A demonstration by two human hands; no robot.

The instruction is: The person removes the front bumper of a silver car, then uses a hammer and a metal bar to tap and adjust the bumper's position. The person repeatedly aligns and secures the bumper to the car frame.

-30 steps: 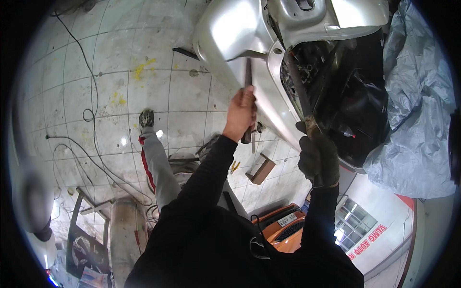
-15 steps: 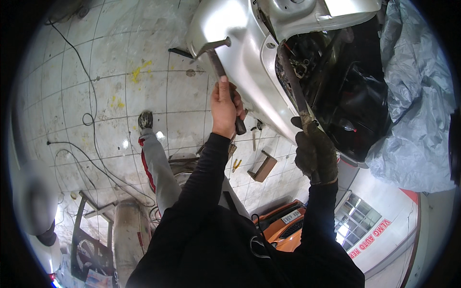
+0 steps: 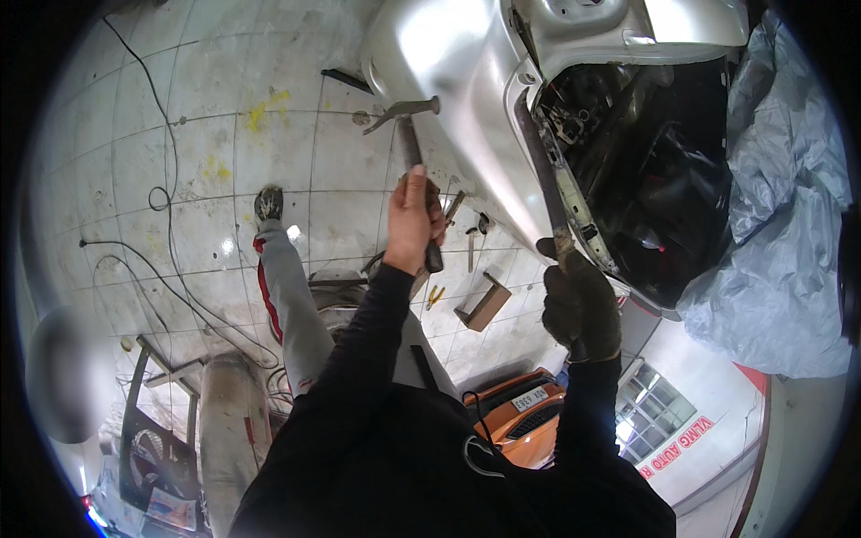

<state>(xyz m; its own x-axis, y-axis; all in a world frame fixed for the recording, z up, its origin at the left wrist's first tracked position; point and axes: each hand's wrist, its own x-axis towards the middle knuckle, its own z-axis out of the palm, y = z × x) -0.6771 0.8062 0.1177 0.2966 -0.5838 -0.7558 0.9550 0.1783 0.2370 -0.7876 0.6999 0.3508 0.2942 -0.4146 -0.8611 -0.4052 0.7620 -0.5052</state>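
My bare left hand (image 3: 413, 220) is wrapped round the handle of a claw hammer (image 3: 410, 143). The hammer is held in the air beside the silver car fender (image 3: 457, 108), its head pointing away from me over the tiled floor. On the right, my gloved right hand (image 3: 583, 300) grips one end of a long, dark, flat metal bar (image 3: 543, 170). The bar stretches away along the fender's inner edge, beside the opened engine bay (image 3: 646, 170). Whether its far end touches the metal cannot be made out.
Crumpled grey plastic sheeting (image 3: 780, 215) hangs at the right. Yellow-handled pliers (image 3: 435, 296) and a brown open box (image 3: 482, 303) lie on the floor. Cables (image 3: 170, 170) run across the tiles at left. Another person's leg (image 3: 291, 305) or mine shows there. An orange car (image 3: 525, 417) stands below.
The hammer has drawn back toward me, away from the fender. The bar has shifted left relative to the car, from the bay opening toward the fender's edge. The whole view has moved slightly.
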